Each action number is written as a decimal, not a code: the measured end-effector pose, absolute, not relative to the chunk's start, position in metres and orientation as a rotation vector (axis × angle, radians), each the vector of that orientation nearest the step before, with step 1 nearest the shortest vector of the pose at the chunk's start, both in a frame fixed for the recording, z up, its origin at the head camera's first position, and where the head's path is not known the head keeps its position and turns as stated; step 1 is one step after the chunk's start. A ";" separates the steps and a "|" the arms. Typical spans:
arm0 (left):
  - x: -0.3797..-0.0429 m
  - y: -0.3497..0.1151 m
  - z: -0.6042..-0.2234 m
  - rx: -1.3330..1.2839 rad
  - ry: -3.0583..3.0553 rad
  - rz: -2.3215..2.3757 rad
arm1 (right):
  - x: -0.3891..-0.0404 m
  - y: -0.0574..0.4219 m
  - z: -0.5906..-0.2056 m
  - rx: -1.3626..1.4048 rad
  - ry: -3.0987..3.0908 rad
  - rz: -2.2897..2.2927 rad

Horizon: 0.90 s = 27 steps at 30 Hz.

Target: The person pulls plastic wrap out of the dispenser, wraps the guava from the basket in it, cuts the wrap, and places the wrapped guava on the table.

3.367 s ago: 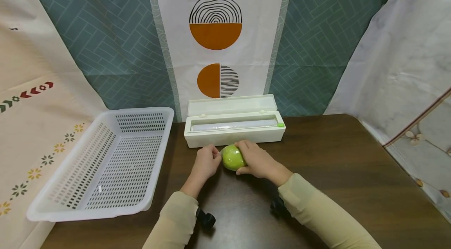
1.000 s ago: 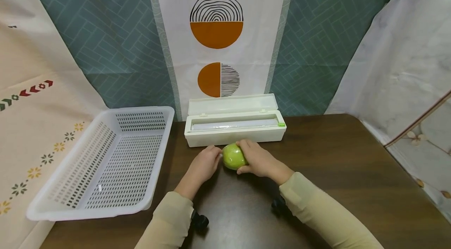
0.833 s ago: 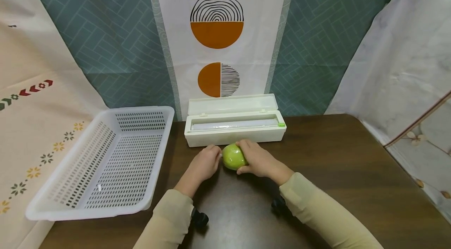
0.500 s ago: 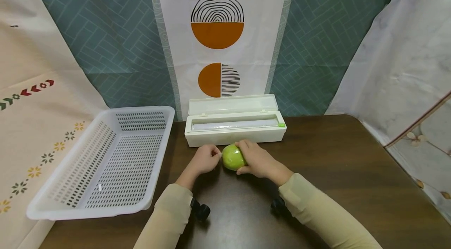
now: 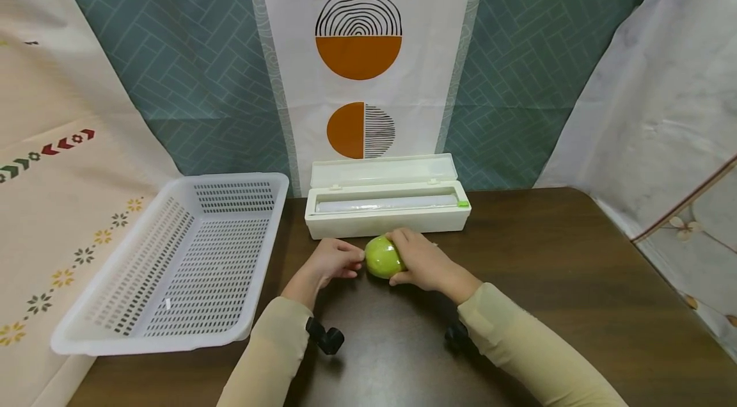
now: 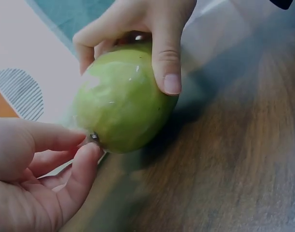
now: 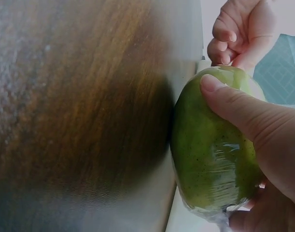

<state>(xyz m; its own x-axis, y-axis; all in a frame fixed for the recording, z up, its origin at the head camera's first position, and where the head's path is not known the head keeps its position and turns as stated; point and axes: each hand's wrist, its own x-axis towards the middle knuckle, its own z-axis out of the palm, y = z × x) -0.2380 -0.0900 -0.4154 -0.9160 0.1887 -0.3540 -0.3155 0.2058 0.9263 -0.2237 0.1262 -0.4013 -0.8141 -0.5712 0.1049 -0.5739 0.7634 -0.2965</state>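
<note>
A smooth oval green fruit [image 5: 384, 258] lies on the table, wrapped in shiny clear plastic film. My right hand [image 5: 423, 261] grips its right end, with the thumb across the near side in the right wrist view. At the opposite end, my left hand [image 5: 334, 261] pinches a small twisted tail of the plastic wrap [image 6: 93, 137] between thumb and forefinger. Another gathered tail of film [image 7: 219, 216] sticks out near the right fingers. Just behind the fruit stands a white wrap dispenser box [image 5: 388, 224], lid raised, with a roll of film [image 5: 386, 204] inside.
A white perforated plastic basket [image 5: 270, 240] stands left of the hands, a small white label on its floor. The dark wooden table [image 5: 547, 279] extends to the right. Patterned cloths [image 5: 518, 74] hang behind and at both sides.
My left hand has turned at the wrist again and again at the film's tail, its fingers now rolled more open to view. The right hand and the fruit have stayed in place.
</note>
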 end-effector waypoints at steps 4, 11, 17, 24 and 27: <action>-0.238 -0.092 -0.414 -0.096 2.111 1.733 | -0.224 0.127 -0.402 0.956 -2.937 0.500; -0.239 -0.093 -0.417 -0.070 2.139 1.743 | -0.225 0.127 -0.402 0.964 -2.940 0.500; -0.238 -0.089 -0.423 0.038 2.277 1.711 | -0.225 0.128 -0.401 0.945 -2.953 0.523; -0.234 -0.084 -0.418 0.129 2.536 1.559 | -0.225 0.128 -0.402 0.958 -2.939 0.521; -0.232 -0.082 -0.418 0.170 2.648 1.485 | -0.224 0.128 -0.402 0.959 -2.935 0.533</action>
<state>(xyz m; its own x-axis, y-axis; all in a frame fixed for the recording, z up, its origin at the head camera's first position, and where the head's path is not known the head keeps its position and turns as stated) -0.2322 -0.0825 -0.4177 -0.9887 0.1461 -0.0333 0.0477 0.5178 0.8542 -0.2243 0.1278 -0.4015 -0.8127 -0.5720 0.1116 -0.5747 0.7548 -0.3162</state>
